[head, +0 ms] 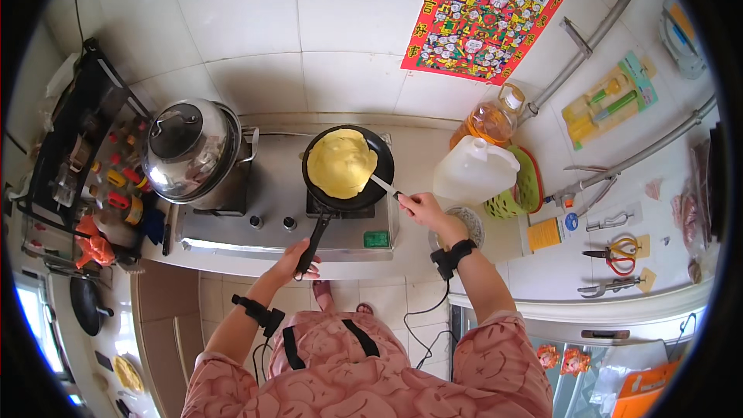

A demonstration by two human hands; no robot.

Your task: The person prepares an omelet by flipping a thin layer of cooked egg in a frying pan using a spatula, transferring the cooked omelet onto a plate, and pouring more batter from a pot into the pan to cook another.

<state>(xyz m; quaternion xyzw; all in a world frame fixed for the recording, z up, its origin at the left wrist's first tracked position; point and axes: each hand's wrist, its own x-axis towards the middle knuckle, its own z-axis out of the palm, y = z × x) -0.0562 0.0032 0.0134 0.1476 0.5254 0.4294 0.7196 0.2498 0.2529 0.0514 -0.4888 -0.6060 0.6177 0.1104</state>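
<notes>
A thin yellow pancake point(341, 162) lies in a black frying pan point(384, 157) over the right burner of the gas stove point(273, 237). Around the pan's black handle my left hand point(295, 261) is closed. My right hand point(425, 210) grips the dark handle of a knife or narrow spatula point(384, 184). Its pale metal blade reaches over the pan's right side and meets the pancake's right edge. Whether the tip is under the pancake, I cannot tell.
A large lidded steel pot point(194, 157) stands on the left burner. Right of the stove are a white plastic jug point(475, 171), an oil bottle point(490, 116), a green basket point(525, 186) and a bowl point(467, 226). A rack with condiment bottles point(119, 180) stands at the left.
</notes>
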